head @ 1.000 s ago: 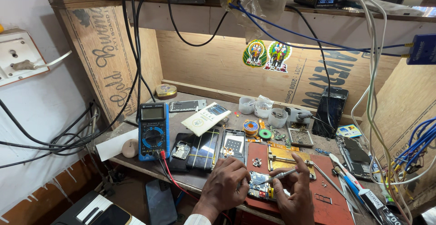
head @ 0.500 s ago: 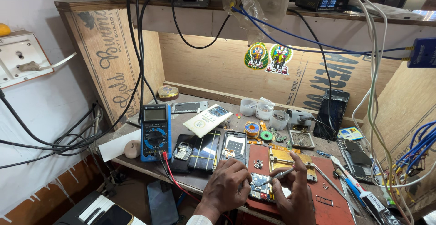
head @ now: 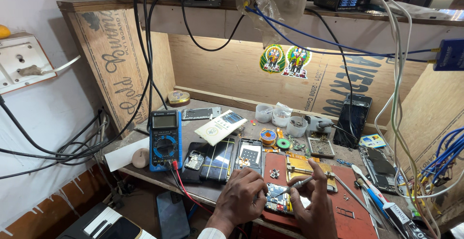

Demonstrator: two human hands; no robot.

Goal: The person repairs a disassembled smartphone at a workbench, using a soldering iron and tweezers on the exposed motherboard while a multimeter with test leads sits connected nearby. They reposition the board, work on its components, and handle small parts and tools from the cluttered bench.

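Right hand (head: 314, 205) pinches a thin metal tool (head: 296, 186), apparently tweezers, its tip resting on the small circuit board (head: 276, 198) just to its left. Left hand (head: 244, 195) presses curled fingers on the board's near edge, holding it flat without enclosing it. Board and both hands lie on a red work mat (head: 355, 205), which sits on a cluttered wooden bench (head: 145, 171). Further left of the left hand stand opened phone housings (head: 249, 154) and a blue multimeter (head: 165, 140). Beyond the hands, a plywood back wall (head: 227, 70) carries two stickers; cables hang from the shelf above.
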